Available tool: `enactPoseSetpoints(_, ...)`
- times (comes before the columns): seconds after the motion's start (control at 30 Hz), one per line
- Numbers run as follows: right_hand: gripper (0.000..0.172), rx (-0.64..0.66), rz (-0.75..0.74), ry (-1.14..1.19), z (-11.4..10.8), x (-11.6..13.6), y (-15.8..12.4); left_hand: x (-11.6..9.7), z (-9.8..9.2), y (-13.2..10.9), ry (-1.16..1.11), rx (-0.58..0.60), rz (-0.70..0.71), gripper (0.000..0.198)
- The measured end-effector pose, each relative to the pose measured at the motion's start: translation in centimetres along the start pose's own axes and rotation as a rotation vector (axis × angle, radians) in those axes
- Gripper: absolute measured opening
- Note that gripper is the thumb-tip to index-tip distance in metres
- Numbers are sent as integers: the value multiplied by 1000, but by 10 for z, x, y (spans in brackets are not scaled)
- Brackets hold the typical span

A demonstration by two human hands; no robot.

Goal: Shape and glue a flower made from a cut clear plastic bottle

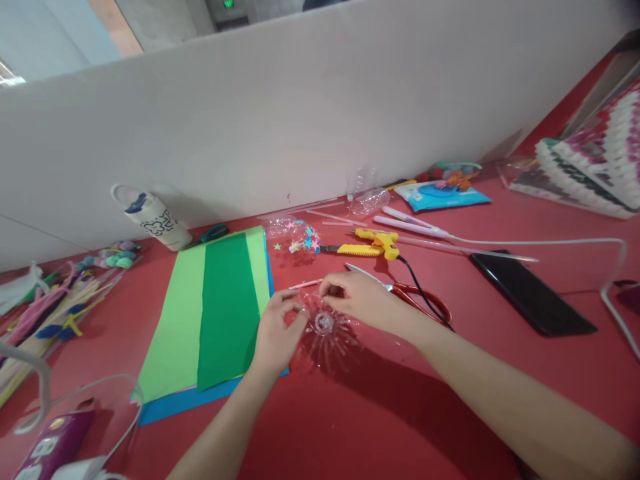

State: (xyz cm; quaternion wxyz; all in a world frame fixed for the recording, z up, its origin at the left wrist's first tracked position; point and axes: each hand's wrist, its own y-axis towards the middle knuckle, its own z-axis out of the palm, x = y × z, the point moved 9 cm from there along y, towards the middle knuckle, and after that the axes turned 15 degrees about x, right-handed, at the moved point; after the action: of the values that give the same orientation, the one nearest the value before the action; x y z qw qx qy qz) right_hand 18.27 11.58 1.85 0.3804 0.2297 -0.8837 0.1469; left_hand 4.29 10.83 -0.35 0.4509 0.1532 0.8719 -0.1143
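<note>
A clear plastic bottle top (324, 324), its wall cut into many thin strips that fan out, lies on the red table with its neck facing up. My left hand (280, 327) is at its left side, thumb and fingers closed on the far strips. From the right, my right hand (357, 297) pinches strips at the far side, close to the left fingertips. Just beyond my right hand are red-handled scissors (417, 297), a yellow glue gun (377, 241) and a yellow utility knife (359, 250).
Green and blue sheets (227, 313) lie left of my hands. A white tumbler (157, 220) stands by the partition. Clear bottle pieces (370, 202), a pink straightener (413, 223), wipes (443, 195) and a black phone (533, 293) are rightward. A purple power strip (57, 440) and cords lie front left.
</note>
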Motion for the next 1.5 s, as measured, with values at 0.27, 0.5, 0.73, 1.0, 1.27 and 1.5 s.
enactPoseSetpoints(0.27, 18, -50, 9, 100, -5, -6, -2, 2, 2, 4, -7, 24, -27, 20)
enactPoseSetpoints(0.5, 21, -53, -31, 96, -5, 3, -4, 1, 2, 5, 40, 2, 6, 14)
enactPoseSetpoints(0.73, 17, -56, -65, 54, -3, 0, -6, -2, 2, 3, 101, -6, 12, 12)
enactPoseSetpoints(1.0, 22, 13, -144, -6, -2, 8, -13, -2, 5, -1, 94, 22, 42, 11)
enactPoseSetpoints(1.27, 25, 61, -207, -8, -1, 13, -20, -5, 7, -2, 93, 33, 80, 12)
enactPoseSetpoints(1.5, 17, 79, -164, 60, 4, 19, -26, -6, 7, -3, 84, 27, 76, 13)
